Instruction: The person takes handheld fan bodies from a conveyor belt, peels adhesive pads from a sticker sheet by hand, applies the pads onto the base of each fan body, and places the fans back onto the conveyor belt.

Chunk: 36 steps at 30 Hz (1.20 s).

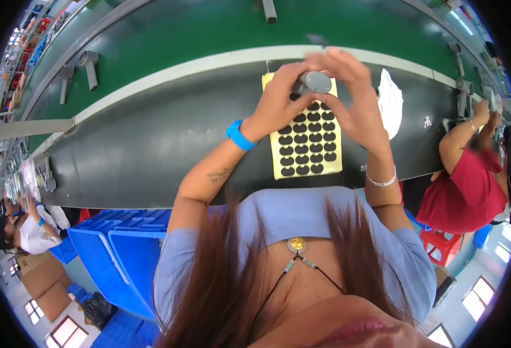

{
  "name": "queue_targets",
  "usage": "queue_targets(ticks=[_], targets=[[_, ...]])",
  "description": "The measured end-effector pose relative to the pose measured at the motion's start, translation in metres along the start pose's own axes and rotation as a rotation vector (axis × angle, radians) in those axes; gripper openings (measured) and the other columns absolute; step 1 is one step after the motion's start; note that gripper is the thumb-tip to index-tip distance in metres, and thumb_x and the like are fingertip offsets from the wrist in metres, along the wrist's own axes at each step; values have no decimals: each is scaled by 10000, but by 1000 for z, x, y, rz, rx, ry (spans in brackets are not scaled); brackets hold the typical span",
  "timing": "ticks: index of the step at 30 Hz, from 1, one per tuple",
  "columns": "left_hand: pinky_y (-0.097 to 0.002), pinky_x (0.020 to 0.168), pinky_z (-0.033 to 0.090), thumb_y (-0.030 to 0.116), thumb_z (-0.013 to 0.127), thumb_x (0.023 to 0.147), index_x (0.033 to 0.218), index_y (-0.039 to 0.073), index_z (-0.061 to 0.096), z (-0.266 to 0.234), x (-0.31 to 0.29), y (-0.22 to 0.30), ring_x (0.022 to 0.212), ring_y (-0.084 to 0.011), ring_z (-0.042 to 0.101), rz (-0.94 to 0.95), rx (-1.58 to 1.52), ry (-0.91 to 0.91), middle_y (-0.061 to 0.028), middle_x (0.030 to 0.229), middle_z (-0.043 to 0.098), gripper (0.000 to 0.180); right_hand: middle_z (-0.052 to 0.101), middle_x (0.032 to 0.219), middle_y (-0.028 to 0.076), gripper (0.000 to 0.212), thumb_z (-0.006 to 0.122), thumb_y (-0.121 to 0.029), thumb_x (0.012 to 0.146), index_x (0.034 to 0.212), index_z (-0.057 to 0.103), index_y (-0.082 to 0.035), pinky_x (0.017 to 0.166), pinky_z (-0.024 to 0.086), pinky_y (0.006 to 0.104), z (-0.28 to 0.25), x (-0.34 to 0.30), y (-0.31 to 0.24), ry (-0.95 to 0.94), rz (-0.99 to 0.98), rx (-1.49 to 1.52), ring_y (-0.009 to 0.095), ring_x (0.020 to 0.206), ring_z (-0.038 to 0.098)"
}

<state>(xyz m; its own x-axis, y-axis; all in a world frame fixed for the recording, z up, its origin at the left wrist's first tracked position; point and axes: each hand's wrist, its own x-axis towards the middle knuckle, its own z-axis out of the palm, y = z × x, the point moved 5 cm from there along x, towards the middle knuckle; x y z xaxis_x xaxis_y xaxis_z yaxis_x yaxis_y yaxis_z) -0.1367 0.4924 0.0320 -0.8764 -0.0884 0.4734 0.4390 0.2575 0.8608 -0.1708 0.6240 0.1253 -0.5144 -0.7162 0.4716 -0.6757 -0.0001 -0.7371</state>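
Observation:
Above a pale yellow sheet [277, 152] of black rounded stickers [300, 138], I hold a grey cylindrical device [318, 82], its round end turned up toward me. My left hand [281, 95] grips it from the left, with thumb and fingers curled about it. On the other side, my right hand [354, 95] touches it with the thumb, its fingers bent over the far side and partly smeared by motion. A small dark blurred thing [316, 40] shows just beyond the right fingertips; I cannot make out what it is. Both hands partly hide the device and the sheet's top rows.
A white crumpled bag [390, 104] lies right of the sheet on the dark worktop [168, 133]. Beyond a pale rail runs a green belt [197, 35] with grey devices [90, 69] on it. Blue crates [101, 255] stand at left. Co-workers sit at right [461, 185] and far left [35, 235].

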Motion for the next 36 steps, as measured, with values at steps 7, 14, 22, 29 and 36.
queue_targets(ticks=[7,14,22,29,36], targets=[[-304,867,462,-38,618,835,1188,45,400,9,1,12,1031,-171,513,-27,-231,-44,-91,1075,508,423,563,1119,121,217,623,66,846,1053,581,18,825,453,262,-26,-24,-8,427,49,202,163,1003,551],[-253,707,489,-111,630,798,1174,74,284,17,13,24,921,-136,517,55,-260,-105,-109,1060,489,543,574,976,90,129,636,58,849,960,574,38,788,447,253,-24,-44,-18,433,160,308,133,877,546],[-351,837,469,-56,675,733,1180,78,592,-4,6,56,948,-273,567,109,118,-111,-98,1071,585,474,590,929,81,315,640,77,833,1104,495,11,793,454,244,-27,-53,-20,431,294,314,143,877,573],[-373,870,470,-68,645,696,1145,65,627,-3,-10,72,1031,-293,559,94,200,-66,-88,1124,609,469,617,876,82,406,648,81,820,1159,440,0,840,476,287,-12,-51,-24,380,397,441,206,986,630],[-282,683,528,-121,626,678,1106,70,692,-3,-14,82,957,-206,619,-27,188,-68,-87,1135,640,473,620,875,74,404,639,78,820,1154,428,-9,814,502,269,-14,-52,-24,314,471,440,207,1010,636]])
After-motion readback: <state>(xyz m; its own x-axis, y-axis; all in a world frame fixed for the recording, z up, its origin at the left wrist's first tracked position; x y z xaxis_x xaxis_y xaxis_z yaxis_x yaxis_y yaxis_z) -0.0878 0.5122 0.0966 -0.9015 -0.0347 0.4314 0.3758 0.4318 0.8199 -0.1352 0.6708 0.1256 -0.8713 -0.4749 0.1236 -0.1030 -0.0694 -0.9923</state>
